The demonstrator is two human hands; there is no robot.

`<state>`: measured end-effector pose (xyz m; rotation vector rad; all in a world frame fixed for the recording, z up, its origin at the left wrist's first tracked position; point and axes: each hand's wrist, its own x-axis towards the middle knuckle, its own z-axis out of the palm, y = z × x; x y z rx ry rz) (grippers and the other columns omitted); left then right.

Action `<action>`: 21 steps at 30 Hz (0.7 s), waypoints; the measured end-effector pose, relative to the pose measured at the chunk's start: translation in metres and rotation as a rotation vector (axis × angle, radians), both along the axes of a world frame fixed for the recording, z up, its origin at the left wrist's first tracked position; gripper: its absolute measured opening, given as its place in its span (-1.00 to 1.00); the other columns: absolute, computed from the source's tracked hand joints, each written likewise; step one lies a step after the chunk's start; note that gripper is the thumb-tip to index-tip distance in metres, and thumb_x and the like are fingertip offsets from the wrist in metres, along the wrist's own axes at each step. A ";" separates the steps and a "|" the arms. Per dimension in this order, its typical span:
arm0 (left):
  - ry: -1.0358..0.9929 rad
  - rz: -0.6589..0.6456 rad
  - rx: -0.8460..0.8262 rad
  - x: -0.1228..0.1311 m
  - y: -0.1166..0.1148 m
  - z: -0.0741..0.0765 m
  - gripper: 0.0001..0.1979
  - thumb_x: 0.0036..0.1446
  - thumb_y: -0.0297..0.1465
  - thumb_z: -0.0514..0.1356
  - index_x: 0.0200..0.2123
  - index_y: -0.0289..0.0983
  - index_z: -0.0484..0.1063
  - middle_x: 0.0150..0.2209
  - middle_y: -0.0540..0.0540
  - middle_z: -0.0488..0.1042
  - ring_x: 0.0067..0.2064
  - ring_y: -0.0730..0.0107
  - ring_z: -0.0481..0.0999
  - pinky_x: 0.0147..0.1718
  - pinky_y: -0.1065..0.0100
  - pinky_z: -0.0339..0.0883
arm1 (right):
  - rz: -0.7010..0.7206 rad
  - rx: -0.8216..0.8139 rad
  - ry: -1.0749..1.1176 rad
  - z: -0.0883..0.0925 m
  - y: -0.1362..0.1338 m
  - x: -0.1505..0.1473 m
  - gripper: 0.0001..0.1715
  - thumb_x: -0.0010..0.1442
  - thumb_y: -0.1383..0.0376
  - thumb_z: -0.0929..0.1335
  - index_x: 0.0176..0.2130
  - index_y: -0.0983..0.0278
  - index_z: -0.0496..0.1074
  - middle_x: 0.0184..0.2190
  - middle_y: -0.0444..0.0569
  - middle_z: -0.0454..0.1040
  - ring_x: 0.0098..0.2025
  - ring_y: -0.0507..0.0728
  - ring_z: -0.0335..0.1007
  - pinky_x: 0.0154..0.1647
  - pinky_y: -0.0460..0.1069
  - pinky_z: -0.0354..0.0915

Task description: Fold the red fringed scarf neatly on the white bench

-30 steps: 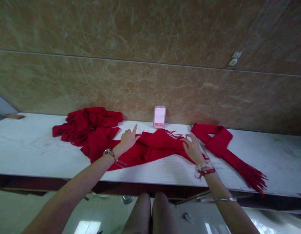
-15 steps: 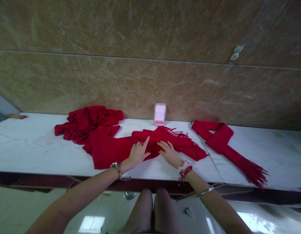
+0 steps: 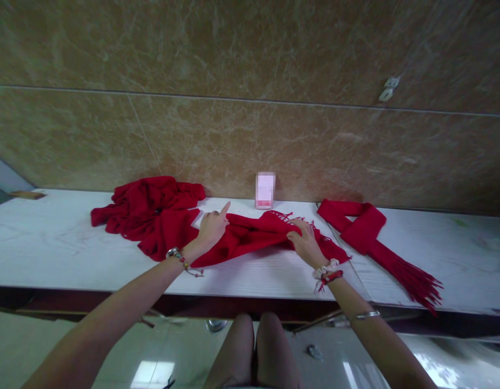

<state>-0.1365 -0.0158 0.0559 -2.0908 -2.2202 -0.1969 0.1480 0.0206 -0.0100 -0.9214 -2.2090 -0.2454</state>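
Note:
A red fringed scarf [image 3: 253,232] stretches between my two hands across the white tabletop, its near edge raised a little with shadow beneath. My left hand [image 3: 213,229] grips it toward its left part, index finger pointing out and the other fingers curled. Toward the fringed end, my right hand [image 3: 306,243] has its fingers bent round the cloth. To the left, a crumpled heap of red cloth [image 3: 148,202] lies against the scarf; I cannot tell where one ends. Another red scarf [image 3: 365,232] rests at the right, looped, with its fringe toward the front edge.
A phone-like object [image 3: 265,190] with a blurred-out light face leans on the brown marbled wall [image 3: 233,140] behind the table. A small brown block [image 3: 27,194] is at the far left. The white table [image 3: 71,259] is narrow, and a seam crosses it at the right.
My hands have moved apart, the left to the left and the right to the right. Both have closed on the scarf, whose middle is drawn out and lifted at the near edge.

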 end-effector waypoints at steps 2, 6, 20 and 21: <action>-0.011 0.057 0.049 -0.014 0.004 0.012 -0.46 0.17 -0.40 0.00 0.21 -0.29 -0.05 -0.22 -0.12 0.51 -0.18 0.31 0.45 -0.19 0.36 0.24 | -0.071 0.023 0.091 0.010 0.007 0.017 -0.72 0.17 0.36 0.17 -0.43 0.23 0.42 -0.04 0.07 0.27 0.04 0.20 0.15 0.06 0.19 0.15; -0.106 0.110 0.128 -0.040 0.014 0.026 -0.44 0.14 -0.43 0.04 0.20 -0.26 -0.02 -0.20 -0.06 0.52 -0.16 0.35 0.45 -0.21 0.41 0.26 | -0.214 0.061 0.236 0.026 0.022 0.051 -0.74 0.17 0.31 0.17 -0.40 0.24 0.41 -0.05 0.07 0.23 0.05 0.21 0.14 0.07 0.19 0.14; -0.090 -0.168 0.166 -0.002 0.029 -0.036 -0.55 0.14 -0.47 0.02 0.13 -0.34 0.13 -0.03 -0.20 0.38 0.00 0.28 0.31 -0.02 0.29 0.15 | -0.264 -0.047 0.071 -0.007 0.028 -0.002 -0.69 0.10 0.45 0.18 -0.26 0.27 0.44 -0.07 0.13 0.31 0.02 0.24 0.17 -0.02 0.20 0.19; -0.112 -0.284 0.152 -0.002 0.026 -0.043 -0.56 0.15 -0.45 0.03 0.12 -0.32 0.15 -0.04 -0.17 0.39 0.00 0.31 0.30 0.01 0.29 0.12 | -0.164 -0.035 0.038 -0.009 0.020 -0.010 -0.71 0.12 0.42 0.19 -0.24 0.27 0.44 -0.05 0.12 0.30 0.04 0.23 0.16 0.01 0.20 0.18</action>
